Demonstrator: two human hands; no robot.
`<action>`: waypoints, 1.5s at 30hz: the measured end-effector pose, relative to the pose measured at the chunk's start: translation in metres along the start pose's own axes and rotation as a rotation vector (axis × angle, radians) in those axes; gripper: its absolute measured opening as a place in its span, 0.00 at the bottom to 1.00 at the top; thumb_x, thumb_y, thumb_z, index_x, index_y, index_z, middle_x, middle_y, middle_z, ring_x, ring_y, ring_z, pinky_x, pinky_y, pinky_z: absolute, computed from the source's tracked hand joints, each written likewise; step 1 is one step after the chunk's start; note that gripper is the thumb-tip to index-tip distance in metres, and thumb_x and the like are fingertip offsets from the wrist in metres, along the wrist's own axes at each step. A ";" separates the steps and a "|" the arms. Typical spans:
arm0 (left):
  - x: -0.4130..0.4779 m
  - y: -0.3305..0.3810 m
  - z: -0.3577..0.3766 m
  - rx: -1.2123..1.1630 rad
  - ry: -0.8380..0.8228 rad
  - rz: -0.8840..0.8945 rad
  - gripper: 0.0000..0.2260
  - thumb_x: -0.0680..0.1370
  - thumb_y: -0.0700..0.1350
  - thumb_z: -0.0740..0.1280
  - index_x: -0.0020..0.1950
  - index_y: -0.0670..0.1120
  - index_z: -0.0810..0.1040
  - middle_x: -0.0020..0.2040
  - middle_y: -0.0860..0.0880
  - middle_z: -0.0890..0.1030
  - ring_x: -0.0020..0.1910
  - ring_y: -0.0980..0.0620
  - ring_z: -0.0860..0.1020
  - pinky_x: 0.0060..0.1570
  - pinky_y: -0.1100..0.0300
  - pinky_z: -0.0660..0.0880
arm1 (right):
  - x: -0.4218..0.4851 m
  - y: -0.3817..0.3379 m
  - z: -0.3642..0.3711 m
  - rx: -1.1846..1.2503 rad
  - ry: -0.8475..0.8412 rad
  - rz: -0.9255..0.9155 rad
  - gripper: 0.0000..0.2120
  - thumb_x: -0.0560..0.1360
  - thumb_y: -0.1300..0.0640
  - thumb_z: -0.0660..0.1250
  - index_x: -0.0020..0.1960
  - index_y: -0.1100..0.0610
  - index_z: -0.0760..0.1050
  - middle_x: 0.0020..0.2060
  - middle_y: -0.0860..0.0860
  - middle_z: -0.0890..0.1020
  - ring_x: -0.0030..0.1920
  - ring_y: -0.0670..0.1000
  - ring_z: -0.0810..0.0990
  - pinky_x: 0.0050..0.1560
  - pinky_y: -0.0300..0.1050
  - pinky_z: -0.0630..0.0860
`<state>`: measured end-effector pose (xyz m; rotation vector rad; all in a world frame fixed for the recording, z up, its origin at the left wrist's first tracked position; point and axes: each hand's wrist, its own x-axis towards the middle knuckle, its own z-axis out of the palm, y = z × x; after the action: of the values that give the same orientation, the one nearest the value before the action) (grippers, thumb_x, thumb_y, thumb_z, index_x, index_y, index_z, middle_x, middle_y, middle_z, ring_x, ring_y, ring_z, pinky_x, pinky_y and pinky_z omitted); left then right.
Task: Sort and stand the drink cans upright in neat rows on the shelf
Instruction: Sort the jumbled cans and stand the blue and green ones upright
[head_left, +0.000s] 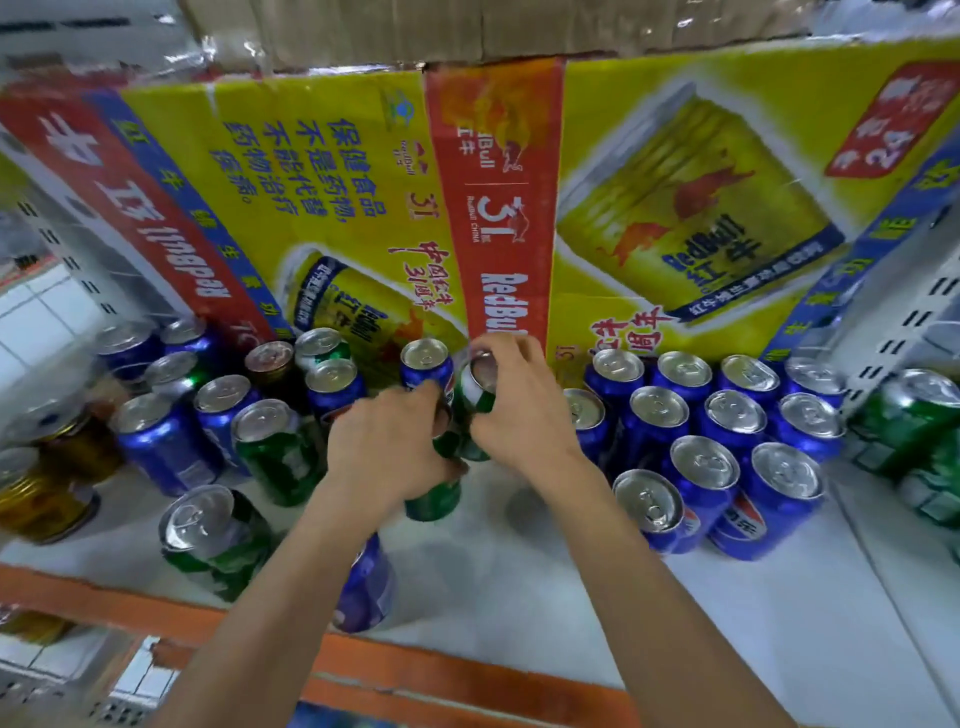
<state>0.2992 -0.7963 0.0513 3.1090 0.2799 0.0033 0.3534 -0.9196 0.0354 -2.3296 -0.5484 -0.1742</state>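
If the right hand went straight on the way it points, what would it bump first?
Probably the yellow and red cardboard carton behind the cans. The right hand, gripping a green metal can, points there; depth is unclear.

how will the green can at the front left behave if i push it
The green can looks sealed, so probably full and heavy. Tall and narrow, it may tip if pushed high. Its glossy round wall could slip or roll.
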 end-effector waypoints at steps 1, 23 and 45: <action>-0.003 0.007 -0.011 -0.002 0.046 0.006 0.30 0.65 0.65 0.71 0.59 0.51 0.67 0.52 0.48 0.78 0.51 0.42 0.78 0.40 0.55 0.72 | -0.005 -0.001 -0.014 0.025 0.043 -0.031 0.32 0.64 0.66 0.69 0.65 0.51 0.67 0.63 0.52 0.68 0.57 0.59 0.73 0.54 0.52 0.74; -0.040 0.333 -0.001 -0.514 0.147 0.660 0.33 0.59 0.65 0.66 0.64 0.61 0.69 0.61 0.57 0.74 0.60 0.53 0.73 0.56 0.52 0.74 | -0.209 0.205 -0.261 0.213 0.609 0.094 0.34 0.55 0.60 0.76 0.59 0.44 0.73 0.56 0.44 0.78 0.59 0.51 0.76 0.58 0.55 0.74; -0.020 0.437 0.063 -0.254 0.036 0.443 0.32 0.71 0.50 0.70 0.69 0.46 0.58 0.64 0.43 0.62 0.52 0.36 0.74 0.46 0.51 0.69 | -0.264 0.361 -0.297 0.208 0.789 0.375 0.30 0.57 0.65 0.70 0.56 0.45 0.73 0.55 0.52 0.76 0.52 0.51 0.77 0.51 0.32 0.72</action>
<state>0.3573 -1.2313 -0.0029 2.8476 -0.3815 0.0929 0.2823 -1.4452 -0.0486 -1.9052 0.2491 -0.7674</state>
